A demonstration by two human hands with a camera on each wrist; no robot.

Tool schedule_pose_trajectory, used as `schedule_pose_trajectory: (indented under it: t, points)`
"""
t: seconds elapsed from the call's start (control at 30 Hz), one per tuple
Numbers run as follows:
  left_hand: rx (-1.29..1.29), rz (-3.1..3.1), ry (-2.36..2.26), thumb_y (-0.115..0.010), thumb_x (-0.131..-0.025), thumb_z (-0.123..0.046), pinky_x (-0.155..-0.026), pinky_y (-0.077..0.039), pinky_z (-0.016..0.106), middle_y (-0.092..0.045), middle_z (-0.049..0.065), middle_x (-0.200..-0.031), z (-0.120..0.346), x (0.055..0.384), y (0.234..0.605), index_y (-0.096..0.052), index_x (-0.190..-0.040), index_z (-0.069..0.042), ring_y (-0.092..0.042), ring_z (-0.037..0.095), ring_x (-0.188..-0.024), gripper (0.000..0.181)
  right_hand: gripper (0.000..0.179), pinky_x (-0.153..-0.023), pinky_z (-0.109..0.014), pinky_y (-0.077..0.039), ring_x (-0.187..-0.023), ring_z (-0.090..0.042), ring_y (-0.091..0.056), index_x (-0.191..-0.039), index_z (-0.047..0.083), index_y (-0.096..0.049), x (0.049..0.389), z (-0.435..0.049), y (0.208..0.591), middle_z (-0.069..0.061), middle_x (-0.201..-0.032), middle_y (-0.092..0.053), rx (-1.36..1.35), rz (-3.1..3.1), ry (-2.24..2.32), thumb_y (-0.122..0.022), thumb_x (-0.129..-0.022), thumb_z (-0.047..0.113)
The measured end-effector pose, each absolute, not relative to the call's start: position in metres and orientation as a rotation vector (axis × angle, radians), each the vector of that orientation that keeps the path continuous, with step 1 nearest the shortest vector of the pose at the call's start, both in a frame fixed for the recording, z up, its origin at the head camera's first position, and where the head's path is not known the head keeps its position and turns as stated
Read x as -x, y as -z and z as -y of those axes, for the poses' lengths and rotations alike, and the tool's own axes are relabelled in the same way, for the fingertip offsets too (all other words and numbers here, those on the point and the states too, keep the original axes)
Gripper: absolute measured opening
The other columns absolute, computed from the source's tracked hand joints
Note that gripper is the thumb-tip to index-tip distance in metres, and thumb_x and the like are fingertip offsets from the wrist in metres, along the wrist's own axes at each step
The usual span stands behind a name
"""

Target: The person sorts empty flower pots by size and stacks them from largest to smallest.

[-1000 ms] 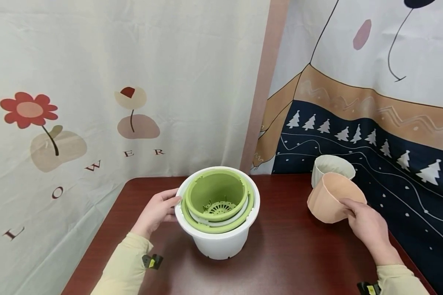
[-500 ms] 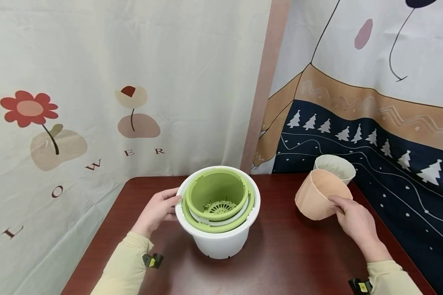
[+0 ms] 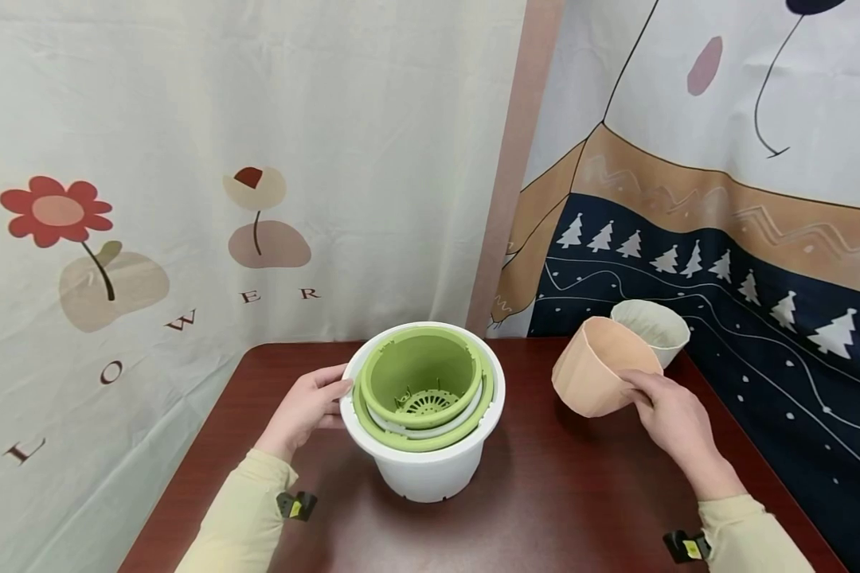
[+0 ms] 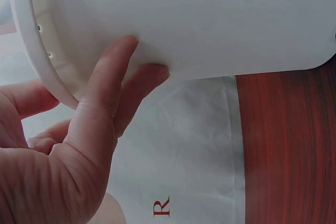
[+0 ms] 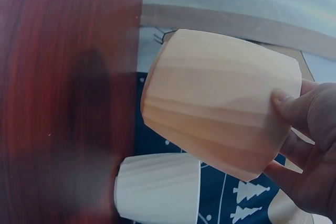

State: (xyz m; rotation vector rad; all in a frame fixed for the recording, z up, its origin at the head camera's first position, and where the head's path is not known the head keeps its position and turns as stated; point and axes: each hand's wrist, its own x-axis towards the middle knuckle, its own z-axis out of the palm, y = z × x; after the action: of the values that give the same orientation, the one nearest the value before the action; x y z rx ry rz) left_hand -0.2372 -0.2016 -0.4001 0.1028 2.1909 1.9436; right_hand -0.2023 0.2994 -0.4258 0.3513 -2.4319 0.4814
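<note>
Carried leftward over the last second, tilted above the surface (image 3: 545, 509): peach pot (image 3: 584, 378), rim pinched by fingers of the right hand (image 3: 672, 418). Gripped likewise at the rim by the left hand (image 3: 304, 412): white pot (image 3: 430, 477), unmoved. Judged mid-transfer, nearer but not touching.

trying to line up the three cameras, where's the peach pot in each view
Head: the peach pot is right of centre, in the right hand, partly in front of the pale pot.
Left wrist: not in it; the white pot fills the top.
Right wrist: around the middle, above the pale pot.
Shared landmark: the red-brown table, at lower right in the left wrist view, down the left side in the right wrist view.
</note>
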Motion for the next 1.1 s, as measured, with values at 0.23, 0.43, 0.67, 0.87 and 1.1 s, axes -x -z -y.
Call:
schedule_pose_trajectory:
  t: [0.23, 0.43, 0.67, 0.87, 1.1]
  points:
    - [-0.098, -2.197, -1.942, -0.052, -0.102, -0.011, -0.069, -0.060, 0.041, -0.070, 0.014, -0.101, 0.202, 0.238, 0.400, -0.040, -0.146, 0.009, -0.071, 0.020, -0.079, 0.049, 0.036, -0.056, -0.045, -0.051, -0.071, -0.028, -0.063, -0.105, 0.008, -0.073, 0.206, -0.290, 0.419, -0.011, -0.088, -0.070, -0.367, 2.417, -0.503, -0.081, -0.073, -0.007]
    - [-0.109, -2.200, -1.938, -0.052, -0.102, -0.011, -0.069, -0.060, 0.042, -0.069, 0.015, -0.101, 0.201, 0.237, 0.400, -0.040, -0.145, 0.009, -0.071, 0.021, -0.079, 0.049, 0.037, -0.055, -0.042, -0.051, -0.067, -0.023, -0.061, -0.106, 0.010, -0.073, 0.208, -0.282, 0.413, -0.009, -0.087, -0.071, -0.381, 2.420, -0.523, -0.082, -0.074, -0.005]
    - [-0.103, -2.199, -1.938, -0.052, -0.102, -0.011, -0.069, -0.060, 0.041, -0.069, 0.015, -0.103, 0.202, 0.237, 0.399, -0.040, -0.146, 0.009, -0.071, 0.021, -0.079, 0.050, 0.037, -0.061, -0.047, -0.054, -0.073, -0.026, -0.064, -0.104, 0.010, -0.073, 0.213, -0.271, 0.403, -0.009, -0.090, -0.072, -0.426, 2.360, -0.552, -0.082, -0.072, -0.007]
    - [-0.097, -2.188, -1.940, -0.052, -0.102, -0.012, -0.069, -0.060, 0.041, -0.069, 0.015, -0.105, 0.202, 0.237, 0.400, -0.039, -0.147, 0.008, -0.071, 0.021, -0.080, 0.050, 0.036, -0.067, -0.047, -0.054, -0.081, -0.026, -0.065, -0.104, 0.010, -0.073, 0.217, -0.262, 0.395, -0.008, -0.091, -0.071, -0.456, 2.331, -0.566, -0.080, -0.074, -0.009]
    - [-0.089, -2.187, -1.946, -0.053, -0.102, -0.012, -0.069, -0.060, 0.041, -0.069, 0.015, -0.105, 0.202, 0.237, 0.400, -0.040, -0.146, 0.007, -0.071, 0.021, -0.080, 0.050, 0.033, -0.066, -0.046, -0.053, -0.079, -0.024, -0.064, -0.101, 0.010, -0.073, 0.221, -0.250, 0.384, -0.006, -0.089, -0.070, -0.484, 2.298, -0.586, -0.080, -0.074, -0.008]
